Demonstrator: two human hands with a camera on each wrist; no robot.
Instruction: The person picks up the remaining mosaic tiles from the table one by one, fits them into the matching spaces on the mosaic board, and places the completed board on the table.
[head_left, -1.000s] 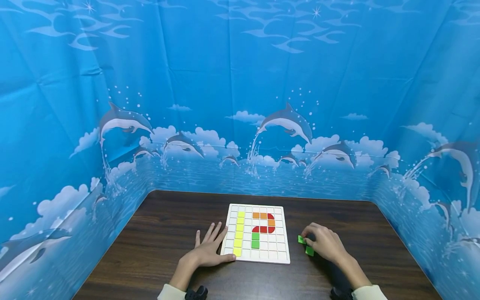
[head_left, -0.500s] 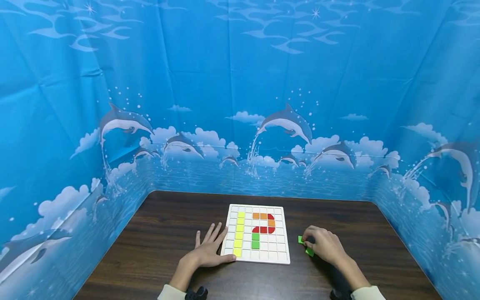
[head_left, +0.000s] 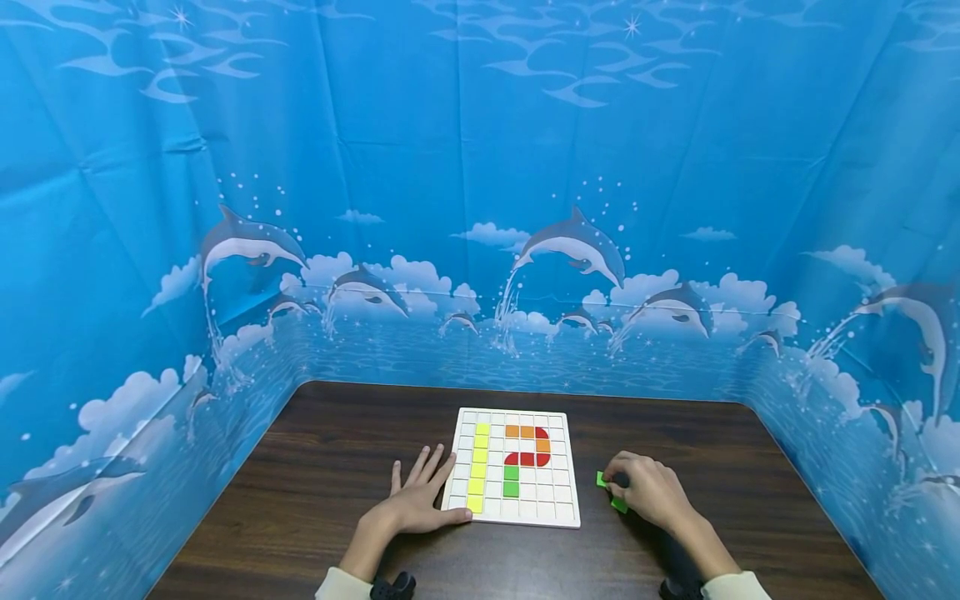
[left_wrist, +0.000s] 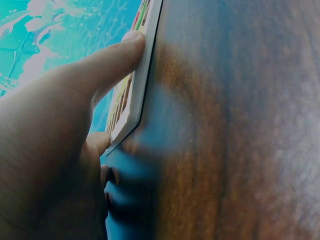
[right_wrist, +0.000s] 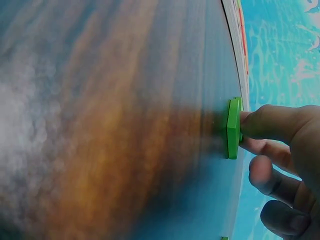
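Observation:
A white gridded board (head_left: 540,510) lies flat on the table, set with yellow, orange, red and green tiles. My left hand (head_left: 417,502) is spread at its left side. The left thumb (left_wrist: 131,45) presses on the board's near edge, and the other fingers reach along its left edge. To the right of the board, my right hand (head_left: 651,487) bends over loose green tiles. Thumb and forefinger pinch at a green tile (right_wrist: 233,130), low at the tabletop. Another green tile (head_left: 602,479) shows past the fingertips. The remaining right fingers curl beneath the palm.
The dark wood table (head_left: 345,433) is enclosed by a blue dolphin-print curtain (head_left: 405,167) at the back and both sides. A further green piece (right_wrist: 224,238) peeks in at the bottom of the right wrist view. A dark band sits on each wrist.
My right fingers have drawn in slightly, and less of the nearer green tile shows below them. The left hand and the board have stayed put.

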